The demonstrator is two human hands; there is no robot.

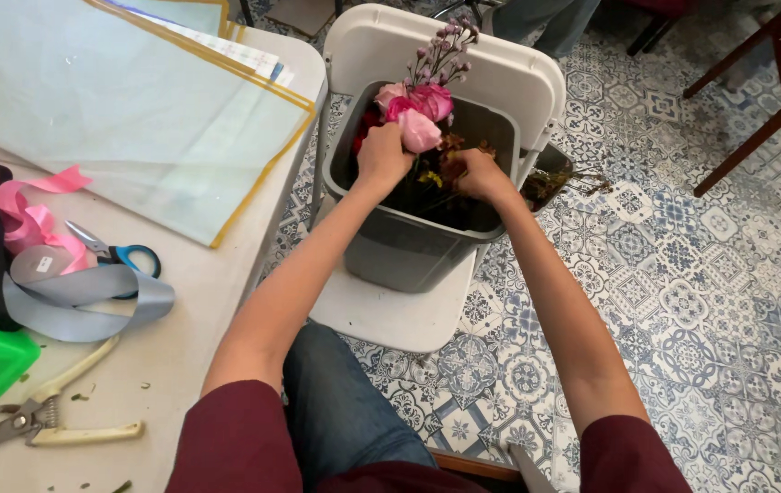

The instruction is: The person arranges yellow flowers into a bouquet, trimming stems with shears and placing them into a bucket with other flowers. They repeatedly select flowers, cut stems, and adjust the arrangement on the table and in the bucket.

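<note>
Both my hands in the grey bin, on the flowers

My left hand [383,155] is closed around the pink roses [416,110] standing up out of the grey bin [408,246]; my right hand [482,175] curls into dark stems inside the bin, its fingers hidden, so its grip is unclear.

Single view, head-worn: looks steeply down and forward from above the seated lap, close enough that both forearms fill the centre. Table [180,301] edge at left, folding chair [390,319] ahead, patterned tile floor [710,301] at right.
</note>
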